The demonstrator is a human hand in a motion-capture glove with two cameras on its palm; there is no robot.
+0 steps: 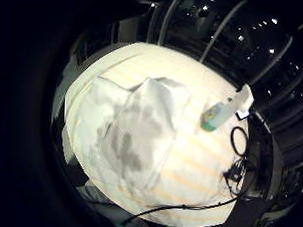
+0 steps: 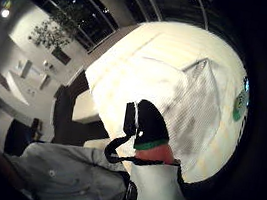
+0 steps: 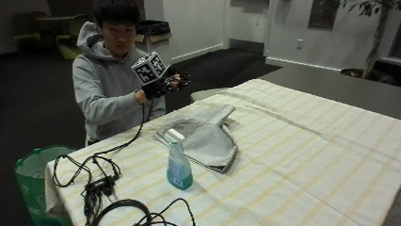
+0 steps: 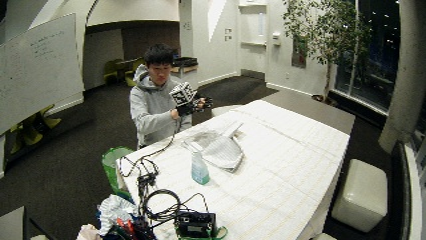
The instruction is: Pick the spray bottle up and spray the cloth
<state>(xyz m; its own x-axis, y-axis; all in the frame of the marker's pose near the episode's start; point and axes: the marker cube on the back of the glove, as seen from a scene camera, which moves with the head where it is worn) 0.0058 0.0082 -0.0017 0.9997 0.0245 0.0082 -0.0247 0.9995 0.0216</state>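
Observation:
A spray bottle [image 3: 179, 167] with pale blue liquid and a white trigger head stands upright on the striped tablecloth [image 3: 300, 155], near the table's corner. Just behind it lies a folded grey cloth [image 3: 206, 136] with darker patches [image 1: 136, 133]. My gloved right hand [image 3: 166, 82] is raised in front of the person's chest, above the table's edge and well apart from bottle and cloth. It holds nothing and its fingers are relaxed. The bare hand is close against it. The palm views look down on the cloth [image 2: 193, 109] and the bottle [image 1: 219, 115] from a distance.
Black cables [image 3: 100, 183] and a loop of wire lie on the table corner beside the bottle. A green bin [image 3: 31, 174] stands on the floor by that corner. More gear [image 4: 193, 222] sits at the table's end, and a white stool [image 4: 359, 195] beside the table.

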